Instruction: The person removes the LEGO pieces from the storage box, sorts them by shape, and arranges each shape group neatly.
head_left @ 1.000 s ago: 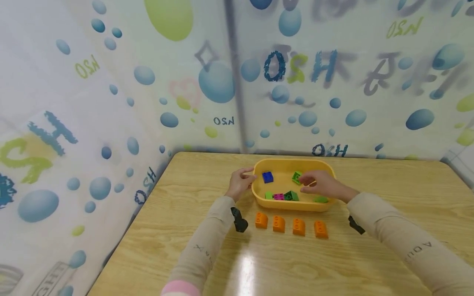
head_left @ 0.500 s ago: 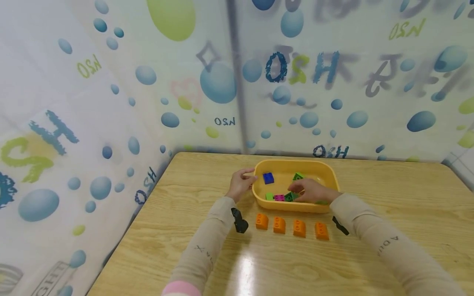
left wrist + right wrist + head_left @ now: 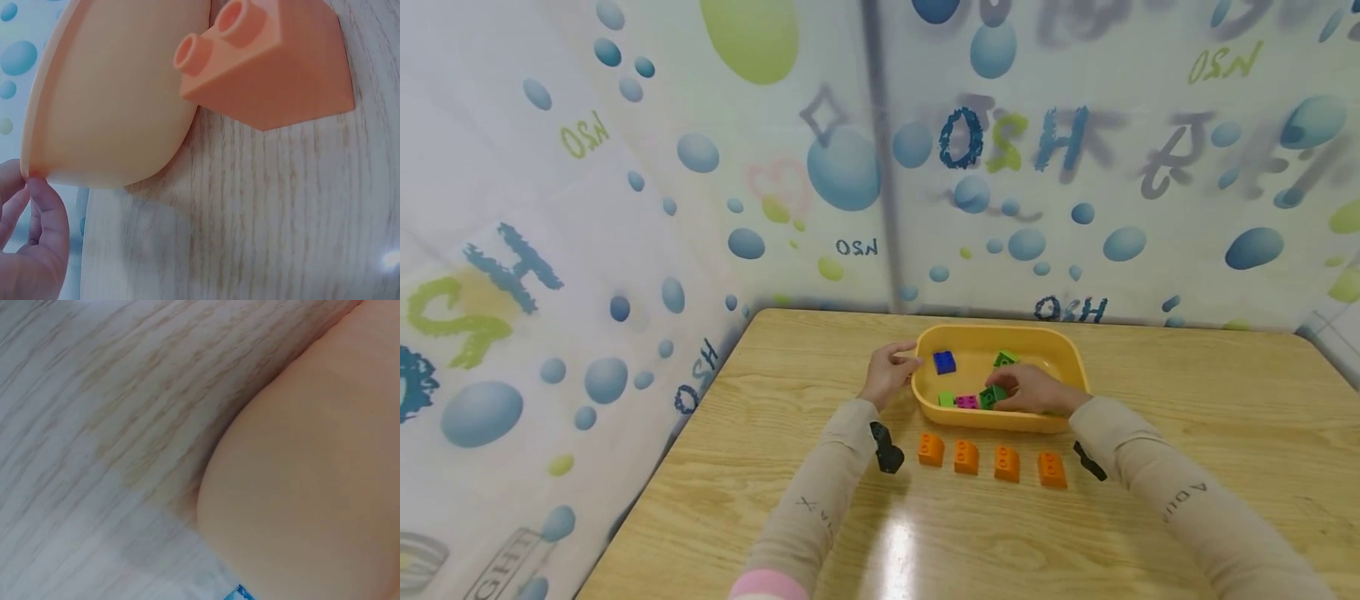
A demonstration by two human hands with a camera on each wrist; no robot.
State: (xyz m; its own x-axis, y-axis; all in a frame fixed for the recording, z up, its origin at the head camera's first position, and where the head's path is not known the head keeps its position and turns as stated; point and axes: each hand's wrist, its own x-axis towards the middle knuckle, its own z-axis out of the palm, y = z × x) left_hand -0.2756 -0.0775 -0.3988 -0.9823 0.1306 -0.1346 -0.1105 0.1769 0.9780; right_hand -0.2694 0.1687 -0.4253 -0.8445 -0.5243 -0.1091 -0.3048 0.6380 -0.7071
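A yellow plastic basin stands on the table. My left hand pinches its left rim between thumb and fingers, plainly so in the left wrist view, where the basin wall fills the upper left. Inside the basin, my right hand holds a dark green toy building block at its fingertips, low near the front wall. Close beside that block lie a magenta block and a light green block. Farther back are a blue block and a bright green block. The right wrist view hides the right hand behind the basin wall.
Several orange blocks with curved tops stand in a row before the basin, from the leftmost orange block to the rightmost orange block. The wooden table ends at a patterned wall curtain behind the basin.
My right hand has moved left and down from beside the bright green block to the dark green one, which has shifted and tilted in its fingers. The left hand stays on the rim.
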